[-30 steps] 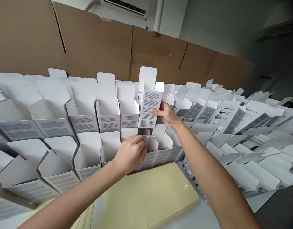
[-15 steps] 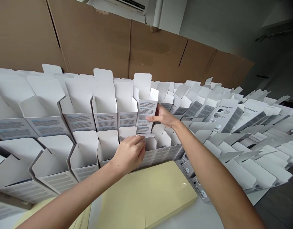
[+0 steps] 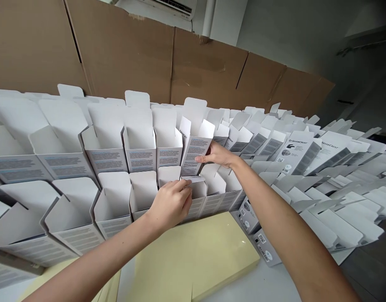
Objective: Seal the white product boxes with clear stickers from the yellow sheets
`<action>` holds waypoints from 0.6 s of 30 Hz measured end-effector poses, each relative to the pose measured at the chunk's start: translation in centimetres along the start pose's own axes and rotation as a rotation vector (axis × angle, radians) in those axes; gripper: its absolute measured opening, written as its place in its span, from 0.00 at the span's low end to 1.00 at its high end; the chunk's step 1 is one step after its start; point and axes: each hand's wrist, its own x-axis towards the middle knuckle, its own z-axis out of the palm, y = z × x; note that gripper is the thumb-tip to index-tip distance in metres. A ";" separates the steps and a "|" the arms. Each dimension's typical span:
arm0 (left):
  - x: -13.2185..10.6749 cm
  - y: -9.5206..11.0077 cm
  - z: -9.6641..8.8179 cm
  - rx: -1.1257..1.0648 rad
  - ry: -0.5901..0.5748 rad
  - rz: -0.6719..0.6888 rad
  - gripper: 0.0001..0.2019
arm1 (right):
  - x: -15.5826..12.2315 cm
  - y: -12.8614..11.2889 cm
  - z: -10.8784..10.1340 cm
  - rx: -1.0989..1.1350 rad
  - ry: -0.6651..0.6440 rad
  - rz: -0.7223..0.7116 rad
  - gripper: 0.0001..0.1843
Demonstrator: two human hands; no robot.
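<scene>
My right hand is wrapped around the right side of an open white-and-grey carton in the second row, its thumb across the printed front. That carton tilts to the right, its top flap standing up. Lower down, my left hand is closed, with its fingertips at the left edge of the bent flap of a front-row carton; the inner fingers are partly hidden. Open cartons, such as one beside it, stand packed on both sides of my hands.
A stack of pale yellow sheets lies on the white table before me. Tall brown cardboard rises behind the rows. Many more open cartons crowd the right side.
The carton in my right hand has tipped and shifted to the right, showing more of its left side. My left hand has stayed at the front-row flap.
</scene>
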 end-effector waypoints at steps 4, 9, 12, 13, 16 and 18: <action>-0.1 0.0 0.0 0.008 -0.002 0.006 0.11 | 0.3 -0.3 -0.5 -0.162 -0.021 0.003 0.26; -0.1 -0.2 -0.2 0.007 -0.012 0.002 0.11 | 0.7 -1.1 -1.7 -0.289 -0.016 0.068 0.23; 0.0 -0.2 -0.2 0.006 -0.023 0.002 0.11 | 1.2 -1.4 -1.4 -0.339 -0.035 0.095 0.21; 0.0 -0.2 -0.2 0.008 -0.027 -0.001 0.11 | 1.5 -1.4 -1.1 -0.368 -0.050 0.101 0.21; 0.0 -0.1 -0.1 0.015 -0.028 -0.013 0.11 | 1.9 -1.2 -0.1 -0.445 -0.106 0.095 0.19; 0.0 0.0 -0.1 0.023 -0.028 -0.012 0.11 | 1.8 -1.1 0.2 -0.484 -0.114 0.075 0.21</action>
